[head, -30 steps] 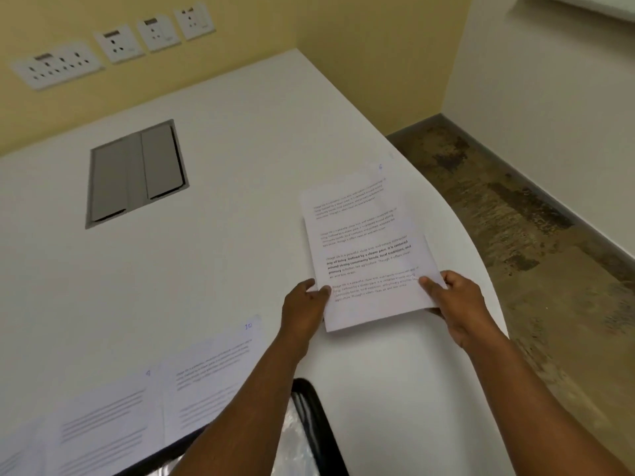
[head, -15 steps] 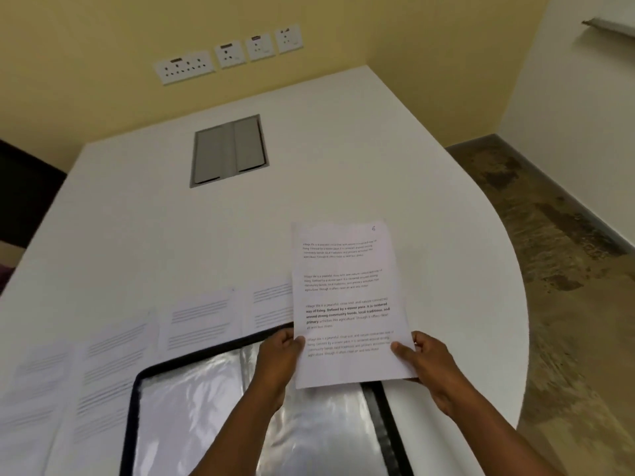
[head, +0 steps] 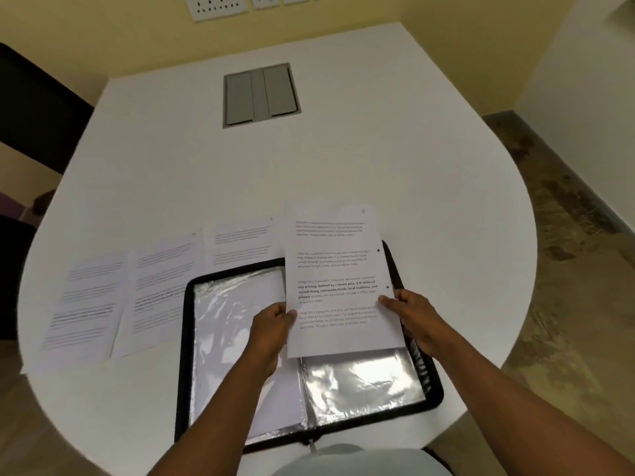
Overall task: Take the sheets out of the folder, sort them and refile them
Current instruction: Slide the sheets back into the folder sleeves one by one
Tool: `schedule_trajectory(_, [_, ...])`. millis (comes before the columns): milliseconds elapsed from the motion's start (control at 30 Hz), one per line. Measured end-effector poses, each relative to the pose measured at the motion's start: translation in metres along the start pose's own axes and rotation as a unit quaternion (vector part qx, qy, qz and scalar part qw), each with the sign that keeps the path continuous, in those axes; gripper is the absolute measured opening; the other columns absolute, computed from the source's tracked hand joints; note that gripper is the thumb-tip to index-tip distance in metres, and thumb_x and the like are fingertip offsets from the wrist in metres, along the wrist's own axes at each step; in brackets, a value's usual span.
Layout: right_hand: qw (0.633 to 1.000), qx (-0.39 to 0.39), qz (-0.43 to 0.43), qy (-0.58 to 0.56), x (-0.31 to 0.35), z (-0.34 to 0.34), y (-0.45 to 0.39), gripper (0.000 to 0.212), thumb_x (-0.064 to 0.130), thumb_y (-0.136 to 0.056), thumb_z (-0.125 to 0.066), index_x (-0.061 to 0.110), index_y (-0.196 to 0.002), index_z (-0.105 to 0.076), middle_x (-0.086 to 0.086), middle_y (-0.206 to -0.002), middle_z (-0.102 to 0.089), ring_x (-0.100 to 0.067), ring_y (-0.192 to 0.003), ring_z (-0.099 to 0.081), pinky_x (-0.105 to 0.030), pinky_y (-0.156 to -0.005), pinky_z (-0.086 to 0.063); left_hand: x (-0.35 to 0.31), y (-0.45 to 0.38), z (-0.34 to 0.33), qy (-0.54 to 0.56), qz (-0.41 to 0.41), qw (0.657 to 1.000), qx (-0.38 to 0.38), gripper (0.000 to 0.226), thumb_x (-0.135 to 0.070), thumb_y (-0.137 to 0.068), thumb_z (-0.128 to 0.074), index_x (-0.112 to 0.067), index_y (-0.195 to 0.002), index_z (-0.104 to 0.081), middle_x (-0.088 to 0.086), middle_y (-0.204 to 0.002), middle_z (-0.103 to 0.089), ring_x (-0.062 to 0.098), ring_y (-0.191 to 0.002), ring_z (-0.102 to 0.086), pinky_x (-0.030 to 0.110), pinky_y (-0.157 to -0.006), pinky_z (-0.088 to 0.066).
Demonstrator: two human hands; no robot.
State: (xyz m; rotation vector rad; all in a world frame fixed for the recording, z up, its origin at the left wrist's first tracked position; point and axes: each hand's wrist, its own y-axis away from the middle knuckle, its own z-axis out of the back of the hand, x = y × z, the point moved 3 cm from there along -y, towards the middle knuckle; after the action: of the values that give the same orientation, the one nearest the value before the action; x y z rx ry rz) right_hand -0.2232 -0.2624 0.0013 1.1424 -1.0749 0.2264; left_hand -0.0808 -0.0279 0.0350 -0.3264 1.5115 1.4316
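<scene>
Two hands held one printed sheet [head: 335, 283] above the right half of the open folder [head: 185, 341] in the head view. The left hand [head: 273, 321] pinched the sheet's left edge, thumb on top and fingers curled beneath; the right hand [head: 409, 312] pinched the right edge in the same way. The sheet carried four blocks of text and two punched holes along its right side, and its far end reached past the folder's top rim.

The black zip folder lay spread flat on the white table [head: 343, 159], close to the person. Inside it were shiny clear plastic sleeves [head: 360, 383], one on each half; whether paper sat inside them could not be told through the glare.

Three more printed sheets [head: 161, 286] lay flat on the table in a row, to the left of and behind the folder, side by side. One grey hatch [head: 261, 94] was set in the tabletop farther back.
</scene>
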Motion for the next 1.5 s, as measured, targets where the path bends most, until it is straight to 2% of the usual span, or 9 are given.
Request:
schedule_trajectory(167, [0.999, -0.033, 0.017, -0.006, 0.0, -0.009, 0.008, 0.026, 0.03, -0.088, -0.071, 0.016, -0.109, -0.069, -0.002, -0.102, -0.075, -0.022, -0.09, -0.072, -0.035, -0.075, -0.057, 0.023, 0.006, 0.012, -0.024, 0.007, 0.998, 0.052, 0.017, -0.013, -0.096, -0.055, -0.017, -0.106, -0.067, 0.002, -0.102, -0.073, 0.02, -0.092, -0.07, 0.039, -0.086, -0.057])
schedule_trajectory(533, [0.989, -0.128, 0.077, 0.007, 0.041, 0.006, -0.016, 0.012, 0.021, -0.089, -0.07, 0.017, -0.101, -0.069, -0.008, -0.104, -0.072, -0.024, -0.089, -0.07, -0.042, -0.088, -0.056, 0.01, -0.023, 0.008, -0.075, -0.034, 0.997, 0.004, 0.02, -0.014, -0.092, -0.055, -0.017, -0.109, -0.066, 0.001, -0.103, -0.071, 0.017, -0.089, -0.067, 0.028, -0.079, -0.055])
schedule_trajectory(667, [0.981, -0.168, 0.1, -0.02, 0.069, 0.029, -0.035, 0.017, 0.021, -0.089, -0.07, 0.017, -0.105, -0.068, -0.007, -0.105, -0.071, -0.026, -0.094, -0.069, -0.043, -0.092, -0.054, -0.004, -0.046, -0.003, -0.216, -0.105, 0.971, -0.017, 0.032, -0.021, -0.093, -0.055, -0.019, -0.124, -0.061, -0.001, -0.122, -0.064, 0.016, -0.112, -0.059, 0.023, -0.092, -0.044])
schedule_trajectory(867, [0.969, -0.201, 0.126, -0.074, 0.106, 0.055, -0.071, 0.015, 0.017, -0.088, -0.07, 0.02, -0.103, -0.069, -0.004, -0.107, -0.071, -0.024, -0.098, -0.068, -0.039, -0.093, -0.053, -0.018, -0.087, -0.04, -0.393, -0.198, 0.897, 0.028, 0.047, -0.027, -0.098, -0.05, -0.018, -0.143, -0.044, 0.003, -0.146, -0.046, 0.022, -0.133, -0.044, 0.033, -0.109, -0.036])
schedule_trajectory(1000, [0.967, -0.203, 0.125, -0.094, 0.122, 0.064, -0.097, 0.013, 0.019, -0.089, -0.07, 0.021, -0.101, -0.069, -0.001, -0.107, -0.071, -0.023, -0.099, -0.068, -0.037, -0.089, -0.054, -0.025, -0.112, -0.062, -0.41, -0.233, 0.882, 0.023, 0.052, -0.023, -0.097, -0.05, -0.017, -0.147, -0.036, 0.001, -0.152, -0.038, 0.018, -0.138, -0.037, 0.033, -0.112, -0.033])
schedule_trajectory(1133, [0.965, -0.205, 0.112, -0.117, 0.128, 0.067, -0.119, 0.015, 0.018, -0.091, -0.068, 0.018, -0.106, -0.067, 0.001, -0.106, -0.071, -0.017, -0.093, -0.068, -0.032, -0.083, -0.055, -0.026, -0.13, -0.074, -0.426, -0.296, 0.855, -0.012, 0.05, -0.017, -0.09, -0.062, -0.01, -0.138, -0.049, 0.008, -0.138, -0.054, 0.025, -0.127, -0.051, 0.036, -0.108, -0.039])
schedule_trajectory(1300, [0.965, -0.215, 0.09, -0.122, 0.125, 0.069, -0.145, 0.005, 0.019, -0.09, -0.069, 0.023, -0.093, -0.069, 0.002, -0.102, -0.072, -0.019, -0.096, -0.069, -0.034, -0.086, -0.056, -0.033, -0.142, -0.082, -0.493, -0.369, 0.787, -0.05, 0.028, -0.011, -0.077, -0.075, -0.01, -0.104, -0.069, 0.006, -0.087, -0.071, 0.027, -0.08, -0.066, 0.038, -0.075, -0.053])
schedule_trajectory(1433, [0.963, -0.223, 0.079, -0.13, 0.123, 0.071, -0.158, 0.003, 0.021, -0.089, -0.07, 0.023, -0.091, -0.069, 0.002, -0.101, -0.072, -0.019, -0.094, -0.068, -0.04, -0.089, -0.054, -0.04, -0.157, -0.086, -0.526, -0.387, 0.757, -0.025, 0.032, -0.009, -0.07, -0.076, -0.011, -0.102, -0.07, 0.006, -0.079, -0.065, 0.026, -0.073, -0.06, 0.037, -0.069, -0.05])
schedule_trajectory(1500, [0.962, -0.224, 0.079, -0.137, 0.124, 0.072, -0.163, 0.003, 0.021, -0.09, -0.07, 0.023, -0.091, -0.069, 0.001, -0.101, -0.072, -0.018, -0.093, -0.068, -0.039, -0.09, -0.054, -0.045, -0.163, -0.087, -0.527, -0.357, 0.771, 0.011, 0.018, -0.011, -0.071, -0.072, -0.016, -0.088, -0.072, 0.004, -0.081, -0.063, 0.024, -0.077, -0.058, 0.035, -0.069, -0.047])
